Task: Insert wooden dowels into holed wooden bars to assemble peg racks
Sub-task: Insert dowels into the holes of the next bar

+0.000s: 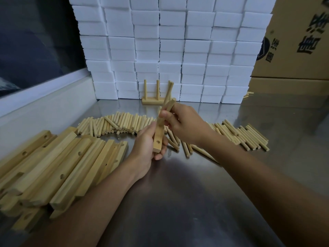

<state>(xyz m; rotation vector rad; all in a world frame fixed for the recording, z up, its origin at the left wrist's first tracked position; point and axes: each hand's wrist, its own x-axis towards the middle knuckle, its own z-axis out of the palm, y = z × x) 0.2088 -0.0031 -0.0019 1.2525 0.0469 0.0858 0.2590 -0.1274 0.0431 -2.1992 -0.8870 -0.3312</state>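
Bar: left hand (147, 141) is gripping the pale holed wooden bar (159, 135) by its lower end, long axis tilting up and away
Dowel: right hand (185, 124) is pinching a round wooden dowel (169, 106) just above the bar
Next move: probably lining the tip up with a hole
Spares: loose dowels (115, 123) are lying on the steel table (178, 193) behind both hands

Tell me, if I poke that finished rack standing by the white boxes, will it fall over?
Probably fairly easily. The finished rack stands on a narrow base bar with tall upright dowels, so it looks top-heavy. The steel table looks smooth, so a low poke might just slide it. It looks stiff and likely light.
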